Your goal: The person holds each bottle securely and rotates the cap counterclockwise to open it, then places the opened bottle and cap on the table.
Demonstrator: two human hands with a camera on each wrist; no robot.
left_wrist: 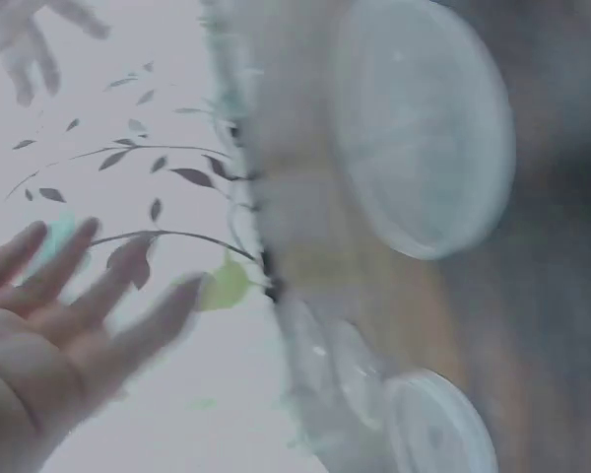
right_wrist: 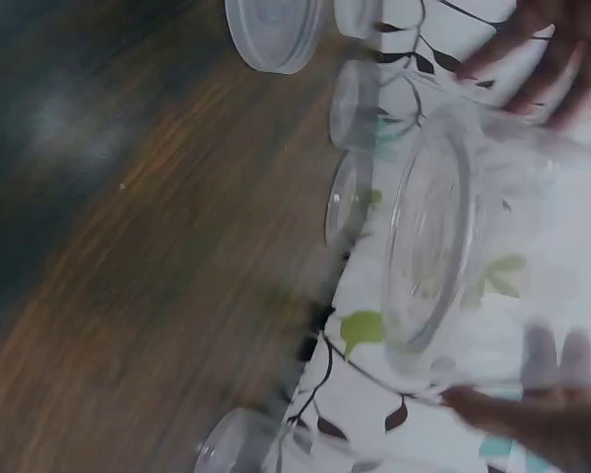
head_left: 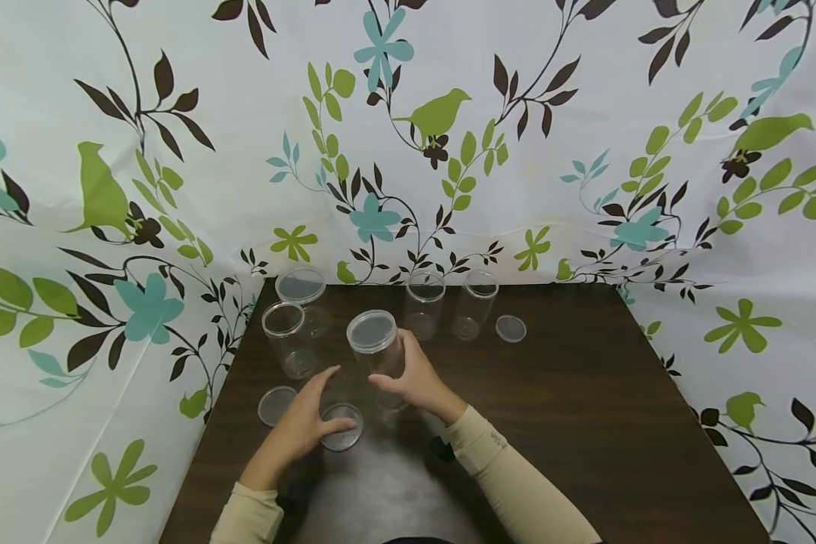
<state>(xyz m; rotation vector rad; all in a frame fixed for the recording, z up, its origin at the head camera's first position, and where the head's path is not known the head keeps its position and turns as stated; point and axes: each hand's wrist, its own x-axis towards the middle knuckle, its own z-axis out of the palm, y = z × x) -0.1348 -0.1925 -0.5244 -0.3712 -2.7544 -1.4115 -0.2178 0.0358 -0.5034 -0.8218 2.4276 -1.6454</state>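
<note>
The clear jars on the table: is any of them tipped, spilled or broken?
Nothing stands out. The jars stand upright, the right hand holds the lidded jar, and loose lids lie flat on the table.

Left wrist view is smearing badly: the lids (left_wrist: pixel 424 128) and jar edges are reading as pale blurs. Right wrist view is blurring too; the clear jar (right_wrist: pixel 492 246) is running off the right edge. In head view, both forearms are getting cut off at the near edge.
</note>
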